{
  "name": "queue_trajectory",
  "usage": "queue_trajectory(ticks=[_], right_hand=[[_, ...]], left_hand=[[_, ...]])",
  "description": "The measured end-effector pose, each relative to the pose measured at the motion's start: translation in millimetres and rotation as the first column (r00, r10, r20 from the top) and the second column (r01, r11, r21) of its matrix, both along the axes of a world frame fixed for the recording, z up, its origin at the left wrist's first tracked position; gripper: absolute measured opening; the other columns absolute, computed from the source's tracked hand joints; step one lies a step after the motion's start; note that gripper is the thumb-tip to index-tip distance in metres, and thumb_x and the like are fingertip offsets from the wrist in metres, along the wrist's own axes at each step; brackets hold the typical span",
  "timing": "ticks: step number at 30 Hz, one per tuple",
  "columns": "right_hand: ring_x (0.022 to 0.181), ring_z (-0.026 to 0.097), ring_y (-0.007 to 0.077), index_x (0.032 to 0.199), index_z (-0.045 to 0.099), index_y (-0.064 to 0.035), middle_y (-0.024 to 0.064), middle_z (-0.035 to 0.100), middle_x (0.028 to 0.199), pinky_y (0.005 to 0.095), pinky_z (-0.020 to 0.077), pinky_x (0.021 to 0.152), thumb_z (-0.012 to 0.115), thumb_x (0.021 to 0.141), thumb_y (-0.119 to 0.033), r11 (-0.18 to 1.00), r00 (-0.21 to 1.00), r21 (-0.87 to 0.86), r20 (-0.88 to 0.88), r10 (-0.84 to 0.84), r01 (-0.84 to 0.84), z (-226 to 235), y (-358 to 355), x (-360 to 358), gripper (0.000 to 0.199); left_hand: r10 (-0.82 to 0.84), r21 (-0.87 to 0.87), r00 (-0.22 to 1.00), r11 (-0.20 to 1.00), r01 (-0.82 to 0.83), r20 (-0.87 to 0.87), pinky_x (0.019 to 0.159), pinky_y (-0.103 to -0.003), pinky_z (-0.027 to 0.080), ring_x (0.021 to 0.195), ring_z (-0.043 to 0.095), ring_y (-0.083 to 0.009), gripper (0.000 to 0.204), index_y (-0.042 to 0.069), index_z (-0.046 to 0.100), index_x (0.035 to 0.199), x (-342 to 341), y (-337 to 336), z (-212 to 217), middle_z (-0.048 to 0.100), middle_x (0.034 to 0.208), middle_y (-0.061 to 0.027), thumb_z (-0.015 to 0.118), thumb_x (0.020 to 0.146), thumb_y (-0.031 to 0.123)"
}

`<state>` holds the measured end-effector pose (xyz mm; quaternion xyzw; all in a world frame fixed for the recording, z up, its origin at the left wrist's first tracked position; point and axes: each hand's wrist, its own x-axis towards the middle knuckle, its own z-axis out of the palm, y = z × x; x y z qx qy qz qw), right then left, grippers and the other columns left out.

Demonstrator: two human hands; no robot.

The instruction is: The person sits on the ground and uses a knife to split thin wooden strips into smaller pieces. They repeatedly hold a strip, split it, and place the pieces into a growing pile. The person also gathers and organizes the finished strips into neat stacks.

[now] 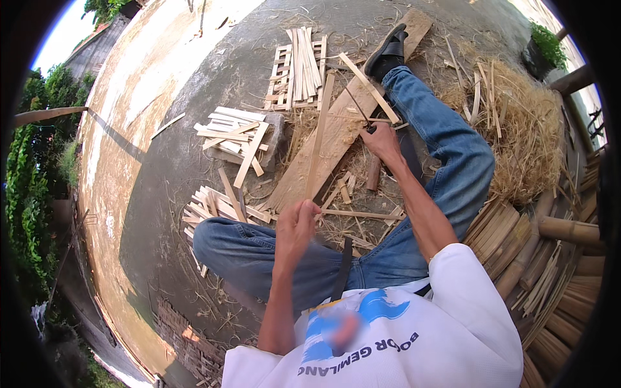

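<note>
My left hand (pixel 296 227), closed in a pinch over my bent left knee, grips the lower end of a long, flat bamboo strip (pixel 320 132). That strip points away from me and lies across a wide wooden plank (pixel 294 178). Farther off and to the right, my right hand (pixel 383 142) is wrapped round a knife; its thin dark blade (pixel 356 105) reaches up and left over the plank, and its handle is mostly hidden. Just beyond the blade, a loose pale strip (pixel 369 87) slants over the plank's right edge.
Cut strips lie on a stone block (pixel 276 139), on a slatted bamboo frame (pixel 281 71) and in a pile (pixel 213 204) beside my left knee. My sandalled foot (pixel 388 52) rests on the plank's far end. Shavings (pixel 524 129) heap at right, near split bamboo (pixel 498 233) and poles (pixel 569 229).
</note>
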<state>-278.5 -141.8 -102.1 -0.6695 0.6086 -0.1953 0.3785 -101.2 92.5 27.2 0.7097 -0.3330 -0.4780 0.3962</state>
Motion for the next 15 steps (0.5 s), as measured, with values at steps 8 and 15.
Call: queue_trajectory(ticks=[8,15], right_hand=[[0.053,0.056,0.0052,0.099,0.068,-0.0026,0.0011,0.066,0.075,0.022,0.0445,0.048,0.08,0.085,-0.031,0.929,0.687,0.357,0.699,-0.198,-0.096,50.6,86.2,44.1,0.034],[0.056,0.058,0.0073,0.1,0.066,-0.003,0.0001,0.063,0.077,0.0229,0.0472,0.05,0.081,0.085,-0.022,0.884,0.602,0.447,0.746,-0.283,-0.138,31.4,85.8,51.1,0.028]], left_hand=[[0.042,-0.142,0.599,0.983,0.12,0.8,0.055,-0.046,0.047,0.062,0.064,-0.0374,0.021,0.003,0.069,0.104,-11.3,-11.9,-41.6,0.067,0.076,-0.0206,0.059,0.099,0.021],[-0.017,-0.056,0.595,0.993,0.104,0.803,0.061,-0.045,0.052,0.067,0.067,-0.0369,0.031,0.005,0.065,0.119,-36.2,-11.4,-26.5,0.071,0.085,-0.0179,0.059,0.1,0.029]])
